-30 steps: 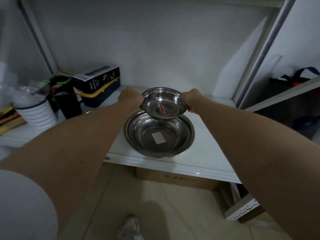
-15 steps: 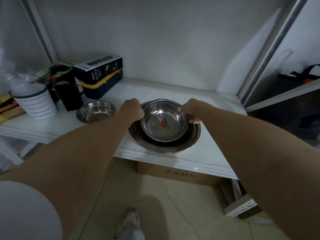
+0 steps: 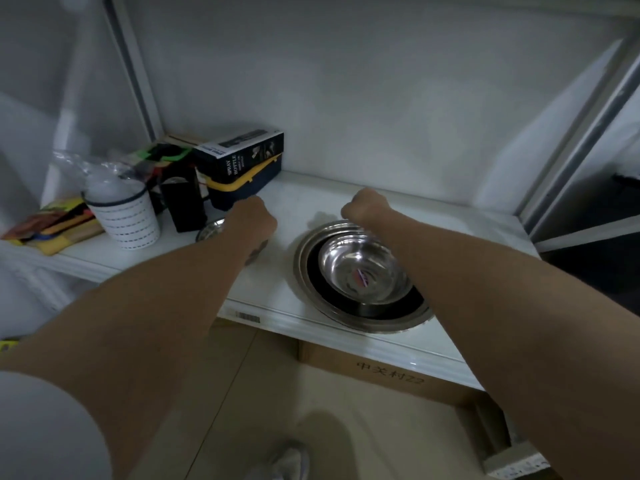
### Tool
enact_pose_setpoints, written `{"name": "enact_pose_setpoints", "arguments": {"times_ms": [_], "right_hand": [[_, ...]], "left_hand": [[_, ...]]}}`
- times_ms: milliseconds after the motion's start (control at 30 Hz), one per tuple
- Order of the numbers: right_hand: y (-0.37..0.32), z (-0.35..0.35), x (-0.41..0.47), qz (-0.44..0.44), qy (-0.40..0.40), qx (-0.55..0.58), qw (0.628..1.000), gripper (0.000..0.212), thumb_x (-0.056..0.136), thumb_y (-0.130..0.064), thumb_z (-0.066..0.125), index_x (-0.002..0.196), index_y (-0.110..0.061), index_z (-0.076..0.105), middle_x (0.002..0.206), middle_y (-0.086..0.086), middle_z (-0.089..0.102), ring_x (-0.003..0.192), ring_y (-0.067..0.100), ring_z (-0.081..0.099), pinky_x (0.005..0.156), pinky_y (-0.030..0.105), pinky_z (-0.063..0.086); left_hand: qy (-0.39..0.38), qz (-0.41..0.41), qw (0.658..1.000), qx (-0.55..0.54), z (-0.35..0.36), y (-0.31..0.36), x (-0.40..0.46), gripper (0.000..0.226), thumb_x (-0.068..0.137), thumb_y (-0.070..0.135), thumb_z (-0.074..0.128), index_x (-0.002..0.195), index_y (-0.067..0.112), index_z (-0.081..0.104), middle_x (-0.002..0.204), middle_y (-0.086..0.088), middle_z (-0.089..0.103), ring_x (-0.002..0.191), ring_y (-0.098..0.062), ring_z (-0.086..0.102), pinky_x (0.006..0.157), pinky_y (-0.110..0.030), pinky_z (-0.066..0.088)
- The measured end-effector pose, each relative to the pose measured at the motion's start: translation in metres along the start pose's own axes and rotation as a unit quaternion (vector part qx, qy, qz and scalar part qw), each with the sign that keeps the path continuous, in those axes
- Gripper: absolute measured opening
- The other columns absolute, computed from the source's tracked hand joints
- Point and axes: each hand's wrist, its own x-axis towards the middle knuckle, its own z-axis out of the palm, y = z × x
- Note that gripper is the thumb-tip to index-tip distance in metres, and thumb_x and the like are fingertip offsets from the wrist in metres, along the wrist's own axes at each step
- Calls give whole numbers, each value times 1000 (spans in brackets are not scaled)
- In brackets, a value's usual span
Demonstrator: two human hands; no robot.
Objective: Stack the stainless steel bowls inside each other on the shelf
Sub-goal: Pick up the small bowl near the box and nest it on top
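Note:
A medium steel bowl (image 3: 362, 271) with a red-blue sticker sits nested inside a large steel bowl (image 3: 360, 318) near the front edge of the white shelf (image 3: 277, 299). My right hand (image 3: 363, 206) hovers just behind the large bowl's back rim, off both bowls, and its fingers point away from me out of sight. My left hand (image 3: 251, 216) is further left, over a small steel bowl (image 3: 211, 230) of which only a sliver of rim shows. Its fingers are hidden too, so contact with the small bowl is unclear.
At the left of the shelf stand a black-and-yellow spray bottle box (image 3: 242, 164), a black container (image 3: 185, 206), a white striped cup (image 3: 124, 216) and colourful packets (image 3: 52, 223). A cardboard box (image 3: 381, 372) sits under the shelf. A metal upright (image 3: 588, 116) stands at the right.
Both hands have let go of the medium bowl, which now rests inside the large one. My left hand moved left over the small bowl; my right hand lifted back.

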Motion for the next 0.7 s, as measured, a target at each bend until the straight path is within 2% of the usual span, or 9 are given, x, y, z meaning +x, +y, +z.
{"name": "enact_pose_setpoints", "arguments": {"times_ms": [67,100,167,267,300,367,500,600,700], "right_hand": [[-29,21,6,-18,-29,30,999,40,89,-17,55,121,7,59,109,20,62,106,34,62,70,26,40],[-42,32,7,-23,-49,50,997,43,90,-17,54,125,7,57,104,17,59,101,35,62,66,27,42],[-65,52,5,-19,-103,94,990,48,92,-19,53,133,5,49,105,14,49,95,33,58,64,30,48],[-88,74,-3,3,-184,133,974,47,98,-23,47,141,-3,41,118,12,44,116,33,53,91,37,50],[-93,79,-4,7,-201,128,971,45,100,-24,45,141,-5,42,117,12,43,121,34,51,98,39,48],[-99,91,-4,6,-221,103,970,42,100,-25,42,138,-7,46,118,12,44,118,34,50,104,44,46],[-101,108,2,19,-230,93,968,41,97,-32,42,130,-12,54,123,12,53,104,28,51,92,40,49],[-102,111,4,21,-222,90,971,35,93,-33,47,117,-13,62,111,11,62,100,26,59,84,37,50],[-100,110,6,21,-224,94,970,27,91,-33,50,106,-14,63,100,9,62,90,24,58,82,36,50]], "left_hand": [[13,-33,999,19,-8,-25,5,19,90,16,46,90,2,59,106,-20,64,103,-36,59,90,-37,47],[10,-52,998,32,-9,-37,8,23,89,19,46,97,2,59,111,-19,62,108,-37,57,96,-41,46],[-16,-91,994,52,-8,-58,14,36,89,24,46,114,2,60,114,-18,61,108,-35,57,94,-41,48],[-38,-115,992,22,-13,-73,14,36,92,22,50,120,1,61,101,-15,62,101,-31,62,76,-35,48],[-42,-117,992,8,-15,-74,12,35,93,21,50,119,-1,61,99,-16,64,103,-32,64,78,-36,49],[-54,-133,989,-17,-13,-79,15,36,96,18,49,121,-5,59,92,-16,62,104,-33,64,86,-37,52],[-66,-166,981,-74,-9,-86,22,42,96,17,51,134,-2,50,128,-21,58,108,-33,59,94,-37,50],[-52,-152,985,-61,-5,-92,24,40,96,17,52,131,-2,51,126,-21,59,112,-35,60,94,-39,52],[-16,-131,990,-50,-7,-95,24,35,93,15,54,122,-4,57,117,-21,64,107,-35,65,89,-40,56]]}}
